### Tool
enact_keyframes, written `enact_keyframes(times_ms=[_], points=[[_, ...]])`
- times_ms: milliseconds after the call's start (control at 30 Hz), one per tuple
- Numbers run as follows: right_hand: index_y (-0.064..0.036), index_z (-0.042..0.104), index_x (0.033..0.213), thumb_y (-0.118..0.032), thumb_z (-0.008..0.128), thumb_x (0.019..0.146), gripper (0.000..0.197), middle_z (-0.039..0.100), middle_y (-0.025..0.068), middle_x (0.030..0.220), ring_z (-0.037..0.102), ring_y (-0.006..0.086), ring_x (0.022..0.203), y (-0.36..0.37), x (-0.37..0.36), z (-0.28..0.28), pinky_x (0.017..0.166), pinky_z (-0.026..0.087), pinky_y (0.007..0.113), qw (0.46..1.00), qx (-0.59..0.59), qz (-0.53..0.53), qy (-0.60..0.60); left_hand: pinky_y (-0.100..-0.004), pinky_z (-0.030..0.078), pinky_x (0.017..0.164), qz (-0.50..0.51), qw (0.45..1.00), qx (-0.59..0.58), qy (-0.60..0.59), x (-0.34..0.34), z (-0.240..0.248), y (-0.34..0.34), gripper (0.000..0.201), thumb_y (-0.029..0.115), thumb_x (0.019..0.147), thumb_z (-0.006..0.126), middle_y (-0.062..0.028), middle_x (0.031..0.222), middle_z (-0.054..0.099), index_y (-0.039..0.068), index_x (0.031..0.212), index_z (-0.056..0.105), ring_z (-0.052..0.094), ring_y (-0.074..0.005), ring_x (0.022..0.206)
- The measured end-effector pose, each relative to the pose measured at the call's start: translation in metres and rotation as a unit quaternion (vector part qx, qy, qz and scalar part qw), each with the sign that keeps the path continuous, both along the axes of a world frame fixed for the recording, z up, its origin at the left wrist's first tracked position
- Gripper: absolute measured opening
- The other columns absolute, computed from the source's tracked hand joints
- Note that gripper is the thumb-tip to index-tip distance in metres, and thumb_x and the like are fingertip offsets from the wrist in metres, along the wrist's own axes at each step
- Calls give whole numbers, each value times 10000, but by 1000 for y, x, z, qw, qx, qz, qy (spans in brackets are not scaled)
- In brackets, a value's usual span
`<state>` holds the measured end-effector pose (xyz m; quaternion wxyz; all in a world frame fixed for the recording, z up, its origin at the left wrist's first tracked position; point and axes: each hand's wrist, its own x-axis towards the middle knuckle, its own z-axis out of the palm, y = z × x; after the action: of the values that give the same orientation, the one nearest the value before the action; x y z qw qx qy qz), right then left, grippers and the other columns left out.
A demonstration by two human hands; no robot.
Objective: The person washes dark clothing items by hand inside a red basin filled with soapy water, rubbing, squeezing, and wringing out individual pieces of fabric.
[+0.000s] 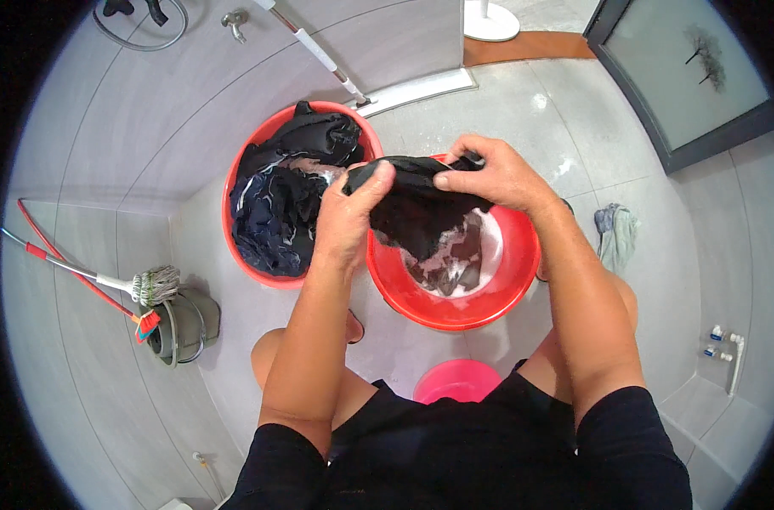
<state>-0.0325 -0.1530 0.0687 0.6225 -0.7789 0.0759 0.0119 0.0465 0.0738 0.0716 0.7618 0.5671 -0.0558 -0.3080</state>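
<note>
A dark wet cloth garment (421, 212) is stretched between my two hands above a red basin (497, 293). My left hand (353, 208) grips its left edge, thumb on top. On the other side my right hand (489, 174) pinches the upper right part between thumb and fingers. The cloth hangs down into the basin, where soapy water (472, 276) with white foam shows around its lower end. What kind of garment it is, I cannot tell. Left of my left hand, a second red basin (234, 246) holds a heap of dark wet clothes (276, 208).
A pink basin (455, 382) is on the floor by my legs. At left, a grey bucket (191, 327) stands with a mop (155, 285) and a brush (149, 323). A grey cloth (616, 238) lies on the tiles at right. A framed door (693, 76) is at upper right.
</note>
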Motion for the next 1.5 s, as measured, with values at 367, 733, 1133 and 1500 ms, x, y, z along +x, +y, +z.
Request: enact_keyframes(times_ms=[367, 733, 1133, 1500], points=[[17, 672, 1179, -218, 679, 945, 331, 696, 89, 1066, 655, 177, 993, 59, 0, 0, 942, 506, 319, 865, 481, -101, -99, -448, 534, 970, 203, 966, -127, 96, 8, -34, -7, 474, 456, 963, 663, -118, 1147, 690, 34, 1174, 615, 683, -277, 1029], [3, 580, 739, -122, 653, 827, 169, 611, 224, 735, 600, 362, 640, 95, 32, -54, 630, 505, 410, 924, -39, -313, -215, -312, 534, 618, 139, 976, -55, 159, -27, -52, -49, 256, 293, 985, 606, -44, 849, 690, 59, 996, 709, 648, -150, 693], [-22, 655, 1191, -571, 269, 1067, 683, 571, 163, 1351, 554, 314, 1159, 56, 28, -58, 1074, 375, 401, 941, -199, -164, -221, -338, 491, 967, -151, 987, -42, 26, -26, -10, -42, 698, 412, 883, 755, -66, 1194, 616, 35, 1397, 469, 595, -174, 1093], [11, 737, 1051, -744, 396, 962, 833, 730, 168, 1057, 670, 226, 999, 34, -21, -98, 947, 488, 336, 927, 315, -92, 182, -475, 543, 931, 6, 922, -354, 154, -2, -5, -27, 385, 377, 998, 609, -149, 1025, 662, 29, 1162, 585, 648, -322, 985]])
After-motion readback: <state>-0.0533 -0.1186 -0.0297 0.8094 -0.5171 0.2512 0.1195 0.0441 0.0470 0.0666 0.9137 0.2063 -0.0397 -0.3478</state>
